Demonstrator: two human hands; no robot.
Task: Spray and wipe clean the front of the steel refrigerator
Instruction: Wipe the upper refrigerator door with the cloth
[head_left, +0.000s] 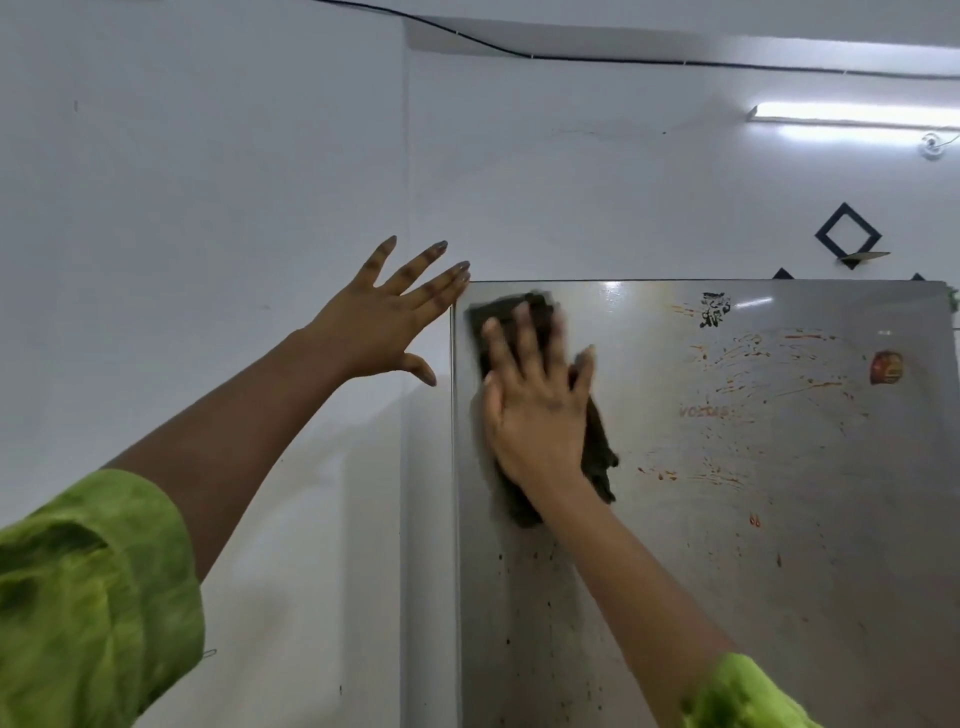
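Note:
The steel refrigerator (753, 545) fills the lower right, its door front streaked with orange-red smears and dark specks. My right hand (535, 400) lies flat on a dark cloth (597, 447) and presses it against the door near the upper left corner. Blur softens the cloth's top edge. My left hand (389, 317) is raised beside the refrigerator's top left corner, fingers spread and empty, fingertips close to the corner. No spray bottle is in view.
A white wall (208, 208) runs left of the refrigerator. Behind it are a lit tube light (852, 115), a black cable (571, 57) and black diamond wall decorations (848, 235). A red sticker (886, 368) and a black mark (714, 309) sit on the door.

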